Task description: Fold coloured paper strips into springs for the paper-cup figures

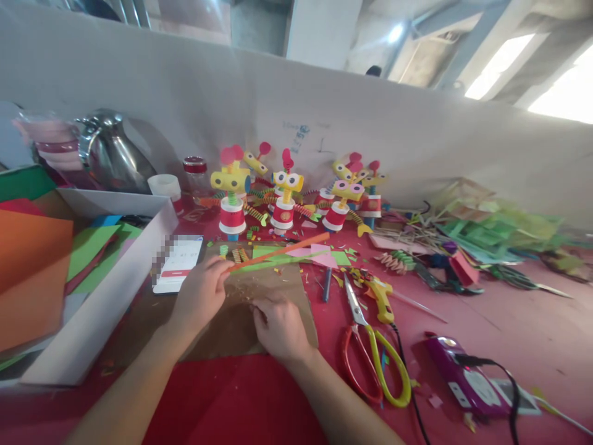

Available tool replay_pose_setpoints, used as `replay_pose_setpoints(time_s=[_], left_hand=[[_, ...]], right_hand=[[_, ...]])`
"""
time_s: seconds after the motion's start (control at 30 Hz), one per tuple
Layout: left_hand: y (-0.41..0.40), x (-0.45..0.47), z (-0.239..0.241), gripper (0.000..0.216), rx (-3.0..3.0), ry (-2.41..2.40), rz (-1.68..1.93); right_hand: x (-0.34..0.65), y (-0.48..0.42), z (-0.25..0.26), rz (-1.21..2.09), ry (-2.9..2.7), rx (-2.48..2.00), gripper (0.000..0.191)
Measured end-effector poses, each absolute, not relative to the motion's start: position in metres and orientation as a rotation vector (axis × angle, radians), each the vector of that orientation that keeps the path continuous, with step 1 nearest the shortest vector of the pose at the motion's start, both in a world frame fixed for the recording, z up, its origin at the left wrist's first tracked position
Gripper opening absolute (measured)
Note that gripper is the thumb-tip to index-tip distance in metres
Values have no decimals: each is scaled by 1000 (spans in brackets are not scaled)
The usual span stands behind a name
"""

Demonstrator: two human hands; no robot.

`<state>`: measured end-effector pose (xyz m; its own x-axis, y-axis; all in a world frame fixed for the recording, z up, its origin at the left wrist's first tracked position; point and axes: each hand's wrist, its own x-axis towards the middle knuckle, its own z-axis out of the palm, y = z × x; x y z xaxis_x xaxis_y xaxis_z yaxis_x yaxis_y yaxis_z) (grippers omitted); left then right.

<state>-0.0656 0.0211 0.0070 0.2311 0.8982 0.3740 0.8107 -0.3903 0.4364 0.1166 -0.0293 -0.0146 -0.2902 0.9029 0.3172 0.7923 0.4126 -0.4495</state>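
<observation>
My left hand (pixel 204 292) is closed over the brown board, its fingertips pinching the near ends of an orange paper strip (pixel 282 250) and a light green paper strip (pixel 269 263). Both strips stretch away to the right, over pink and green paper pieces. My right hand (pixel 280 324) rests low over the brown board (pixel 208 343), fingers curled in and thumb tucked. Whatever its fingertips hold, if anything, is too small to make out. Pale flecks lie on the board between my hands. Small folded paper springs (pixel 239 255) sit just beyond my left hand.
Paper-cup figures (pixel 285 213) with yellow heads stand along the back. Large scissors (pixel 370 346), a yellow glue gun (pixel 382 300) and a purple power device (pixel 467 377) lie right. A phone (pixel 178 266), a white box (pixel 109 281) of coloured paper and a steel jug (pixel 115 154) are left.
</observation>
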Motion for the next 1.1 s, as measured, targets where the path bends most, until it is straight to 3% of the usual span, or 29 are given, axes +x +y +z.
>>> replay_pose_setpoints(time_s=[0.23,0.33,0.43,0.53,0.8,1.1], left_hand=[[16,-54,3,25,2214,1571,763],[10,-47,9,20,2004,1444,832],[5,-44,18,18,1901,1274,681],[6,-48,22,15,1845,1239,510],[19,-82,32,16,1648,1189,369],[23,-96,34,14,1548,1284,533]], right_hand=[[117,-28,-14,451,-1979,-1399,23],[117,-24,-16,815,-1615,-1347,22],[116,-19,-16,1209,-1176,-1266,36],[116,-16,-14,1367,-966,-1150,38],[140,-3,0,1352,-557,-1049,38],[210,13,21,985,-323,-849,25]])
